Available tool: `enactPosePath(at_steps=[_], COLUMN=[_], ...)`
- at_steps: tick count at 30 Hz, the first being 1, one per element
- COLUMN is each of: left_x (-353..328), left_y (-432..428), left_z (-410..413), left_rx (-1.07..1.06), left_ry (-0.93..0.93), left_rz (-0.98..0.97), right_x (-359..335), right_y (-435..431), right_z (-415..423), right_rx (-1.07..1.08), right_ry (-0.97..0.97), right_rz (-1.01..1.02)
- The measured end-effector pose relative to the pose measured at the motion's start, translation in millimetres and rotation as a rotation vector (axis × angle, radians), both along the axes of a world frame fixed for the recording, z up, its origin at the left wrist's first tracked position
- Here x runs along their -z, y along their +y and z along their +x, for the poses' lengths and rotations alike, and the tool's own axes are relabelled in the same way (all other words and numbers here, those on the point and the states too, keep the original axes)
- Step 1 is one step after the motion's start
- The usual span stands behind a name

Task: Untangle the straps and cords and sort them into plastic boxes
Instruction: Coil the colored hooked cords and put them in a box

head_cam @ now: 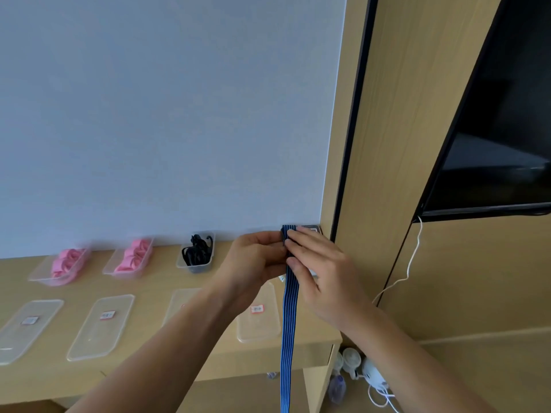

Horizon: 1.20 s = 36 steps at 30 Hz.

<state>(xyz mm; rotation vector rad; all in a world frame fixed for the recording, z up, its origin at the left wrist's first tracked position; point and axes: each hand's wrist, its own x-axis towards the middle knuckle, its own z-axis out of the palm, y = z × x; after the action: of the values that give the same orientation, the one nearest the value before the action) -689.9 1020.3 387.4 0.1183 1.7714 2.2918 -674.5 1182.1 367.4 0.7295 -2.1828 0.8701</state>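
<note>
**One blue striped strap** (288, 323) hangs upright to the right of the box (196, 268) of black cords (196, 248), and its lower length passes the table (149, 281) edge. We see two hands at its folded top. The left hand (253, 257) has its fingers curled and pinching the strap, and the right hand (325, 275) has thumb and fingers clamped on it. Left of the black-cord box stand two boxes (41, 271) (111, 268) of pink straps (67, 260). Nearer us than the black-cord box lie four clear lids (29, 329) (101, 332) (182, 302) (258, 326), and three of them show labels.
</note>
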Motion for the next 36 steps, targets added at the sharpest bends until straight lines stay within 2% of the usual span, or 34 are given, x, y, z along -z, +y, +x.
enactPosePath(at_steps=[6, 8, 13, 20, 24, 27, 32, 36], left_x=[-1.0, -0.6, 2.4, 7.2, 8.7, 13.9, 18.6, 17.5], left_y=[-3.9, -4.2, -3.5, -2.3, -7.8, -10.6, -9.4, -11.6], left_z=[1.2, -0.3, -3.5, -1.9, -2.5, -2.1, -0.9, -1.6], left_rx=[0.015, 0.0, -0.059, -0.021, 0.064, 0.098, 0.039, 0.015], left_ry=[0.018, 0.036, 0.06, 0.074, 0.065, 0.098, 0.107, 0.108], left_rz=[0.025, -0.004, -0.142, -0.173, -0.106, -0.201, -0.307, -0.34], right_x=[-6.0, -10.1, -21.8, -33.5, -31.6, -28.2, -26.0, -31.8], right_y=[-2.3, -1.8, 1.4, 1.4, 1.1, -2.2, -4.8, -5.3], right_z=[-3.5, -3.0, -5.1, -14.2, -15.8, -17.6, -19.4, -21.4], right_rx=[0.091, 0.114, 0.057, 0.005, 0.003, 0.056, 0.03, -0.01], right_ry=[0.024, -0.064, -0.454, -0.641, -0.635, -0.587, -0.585, -0.646], right_rz=[-0.11, -0.143, -0.325, -0.346, -0.439, -0.457, -0.529, -0.407])
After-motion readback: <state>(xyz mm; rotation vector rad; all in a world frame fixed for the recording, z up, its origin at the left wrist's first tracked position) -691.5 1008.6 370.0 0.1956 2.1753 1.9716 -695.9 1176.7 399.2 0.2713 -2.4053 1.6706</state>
